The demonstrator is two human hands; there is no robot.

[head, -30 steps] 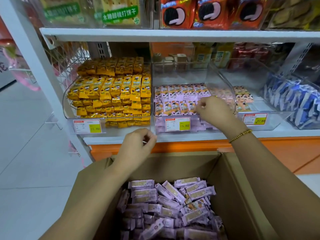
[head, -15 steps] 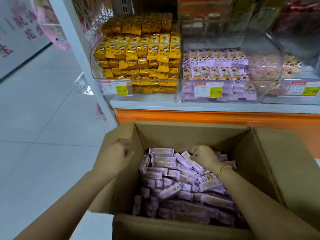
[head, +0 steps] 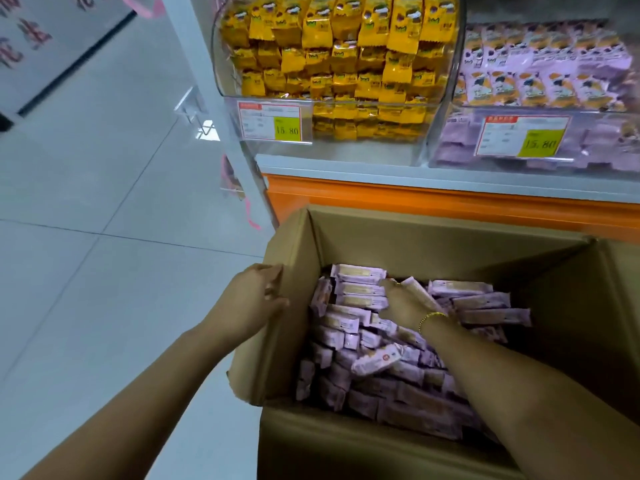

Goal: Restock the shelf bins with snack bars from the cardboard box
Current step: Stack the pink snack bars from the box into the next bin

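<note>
Nearest, the front wall of the cardboard box (head: 346, 441) fills the low edge, with both bare forearms reaching past it. The right hand (head: 403, 303), a gold bracelet (head: 431, 318) at its wrist, is down inside the box. Its fingers (head: 389, 285) are curled and clamped on a slanted bar (head: 423, 295) whose far end pokes up beside the knuckles. Under and all around those fingers lie the snack bars (head: 367, 363), pale purple wrappers heaped loosely, some flat, some on edge, their print too small to read. The left hand (head: 251, 301) is outside the box. Its bent fingers (head: 273, 271) lie close together against the outer face of the left flap (head: 277, 348), but whether they pinch it cannot be told. Left of those fingers spreads a floor (head: 104, 271) of large pale glossy tiles with thin dark joints. Beyond both sets of fingertips runs the shelf's orange base (head: 433, 199) under a grey ledge. On the ledge, past the left fingers, a clear yellow bin (head: 221, 74) is packed with yellow packets. Past the right fingers, a purple bin (head: 446, 133) holds purple packets. Each bin front carries a red-bordered price tag (head: 275, 121) whose yellow-green patch reads 15.80, and the finer lines blur. Farthest left, a wall sign (head: 31, 36) shows red characters, cropped and unreadable.
</note>
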